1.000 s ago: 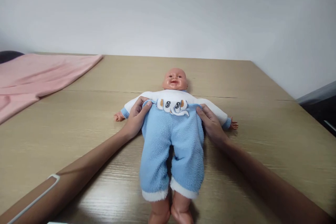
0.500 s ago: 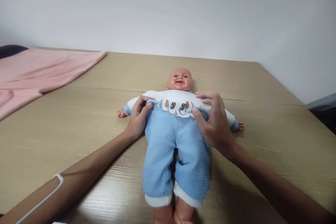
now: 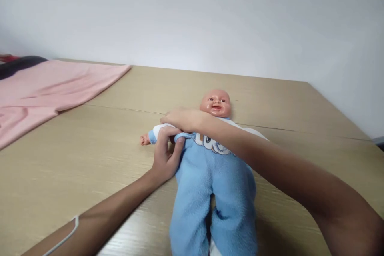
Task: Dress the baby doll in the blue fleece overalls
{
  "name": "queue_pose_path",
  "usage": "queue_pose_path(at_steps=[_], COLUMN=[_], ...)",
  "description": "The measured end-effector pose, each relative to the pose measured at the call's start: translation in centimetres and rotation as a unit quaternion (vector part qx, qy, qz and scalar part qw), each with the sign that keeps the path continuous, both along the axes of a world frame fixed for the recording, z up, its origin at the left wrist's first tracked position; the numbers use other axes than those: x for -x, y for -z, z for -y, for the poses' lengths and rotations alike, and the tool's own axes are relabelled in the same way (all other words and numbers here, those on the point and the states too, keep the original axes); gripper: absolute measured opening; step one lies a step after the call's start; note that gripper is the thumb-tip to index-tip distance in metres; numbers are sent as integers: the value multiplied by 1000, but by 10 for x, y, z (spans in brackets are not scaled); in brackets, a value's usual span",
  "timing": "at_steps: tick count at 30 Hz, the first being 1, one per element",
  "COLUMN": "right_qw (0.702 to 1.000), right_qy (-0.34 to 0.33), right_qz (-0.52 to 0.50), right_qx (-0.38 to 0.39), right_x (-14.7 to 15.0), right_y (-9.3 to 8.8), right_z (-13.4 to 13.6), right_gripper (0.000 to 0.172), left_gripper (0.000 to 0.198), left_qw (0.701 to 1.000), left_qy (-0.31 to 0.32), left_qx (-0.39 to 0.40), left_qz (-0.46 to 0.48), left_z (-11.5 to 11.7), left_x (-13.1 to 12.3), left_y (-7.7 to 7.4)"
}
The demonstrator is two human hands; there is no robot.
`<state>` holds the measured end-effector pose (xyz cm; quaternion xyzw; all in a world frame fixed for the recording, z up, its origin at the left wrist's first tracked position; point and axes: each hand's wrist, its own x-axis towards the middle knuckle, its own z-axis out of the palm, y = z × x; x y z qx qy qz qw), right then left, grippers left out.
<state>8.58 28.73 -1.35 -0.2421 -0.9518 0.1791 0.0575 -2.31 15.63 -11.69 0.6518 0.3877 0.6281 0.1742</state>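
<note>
A bald baby doll (image 3: 215, 102) lies on its back, dressed in a white top with blue cuffs and fluffy blue overalls (image 3: 210, 176). An animal face with embroidered eyes (image 3: 208, 141) decorates the chest, partly covered by my right forearm. My left hand (image 3: 168, 150) is at the left side of the bib, thumb and fingers closed on the blue trim of the overalls. Reaching across the doll's chest, my right hand (image 3: 178, 118) is over the white sleeve (image 3: 162, 128) on the left, just above my left hand. Its fingers are bent down and mostly hidden.
The doll lies on a light wooden table (image 3: 120, 160) with a seam across it. At the left is a pink cloth (image 3: 66, 84), with a dark object (image 3: 24, 64) behind it. A pale wall (image 3: 192, 20) rises at the table's far edge. A white cord (image 3: 64, 238) rests along my left forearm.
My right hand has left the right side of the bib and crossed over to the left sleeve. My left hand keeps its hold on the trim. The view has shifted slightly.
</note>
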Motion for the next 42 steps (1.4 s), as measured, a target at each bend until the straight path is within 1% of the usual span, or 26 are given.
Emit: queue_pose_path(at_steps=[2,3,5,6,7,8,10,12,13,15,17,18,21,24,26,28,30,31,33,35,37,39,40,42], right_qw=[1000,1000,999,997,990,981,959,945,940,935,942,948,961,965,969,972,974,974,971,968,967,963,959,950], right_qy=[-19,-19,-2,9,27,40,46,34,29,27,24,21,20,16,18,25,27,25,21,13,8,22,48,128], right_qz=[10,1,-40,-75,-131,-181,-250,-275,-281,-284,-272,-263,-254,-253,-244,-232,-223,-223,-228,-234,-236,-249,-261,-271], right_qx=[-3,-7,-5,9,36,65,124,173,193,212,197,179,110,64,41,23,24,34,62,85,95,100,98,85], right_x=[-6,-12,-27,-35,-43,-51,-66,-77,-80,-85,-86,-86,-87,-88,-89,-87,-85,-84,-85,-87,-91,-95,-97,-101], right_y=[-3,-6,-12,-15,-16,-16,-13,-9,-7,-3,-1,0,3,5,6,7,9,10,11,11,11,8,6,2], right_z=[7,12,22,26,29,31,33,32,31,29,28,28,28,30,32,35,36,36,35,35,36,42,47,60], right_gripper=[18,18,27,34,39,43,46,48,49,51,51,51,55,56,52,49,48,48,49,50,50,41,33,21], left_gripper=[4,5,8,11,13,16,22,27,26,18,8,7,9,8,7,6,7,8,12,19,23,25,25,29], left_qw=[1000,999,997,994,992,991,989,988,988,985,983,984,990,990,991,991,991,992,993,978,956,942,938,928], left_qy=[19,33,59,65,66,64,52,27,8,-32,-53,-53,-27,-6,-6,-19,-26,-23,-6,13,30,44,50,64], left_qx=[-6,-18,-58,-82,-104,-119,-130,-139,-147,-166,-172,-164,-108,-49,-59,-98,-108,-89,0,121,206,240,247,261], left_qz=[9,11,5,-2,-12,-24,-50,-60,-53,-19,19,33,87,130,121,91,74,81,122,172,207,229,239,257], left_z=[1,2,4,5,6,7,8,10,10,10,9,8,8,10,12,14,13,12,7,2,-4,-8,-10,-13], left_x=[-1,-1,0,1,3,5,9,13,13,12,7,4,-6,-10,-8,-6,-3,-2,-2,-2,-1,0,1,2], left_y=[-2,-3,-3,-3,-1,1,7,14,16,17,13,9,-1,-8,-11,-16,-23,-26,-32,-33,-30,-26,-24,-21])
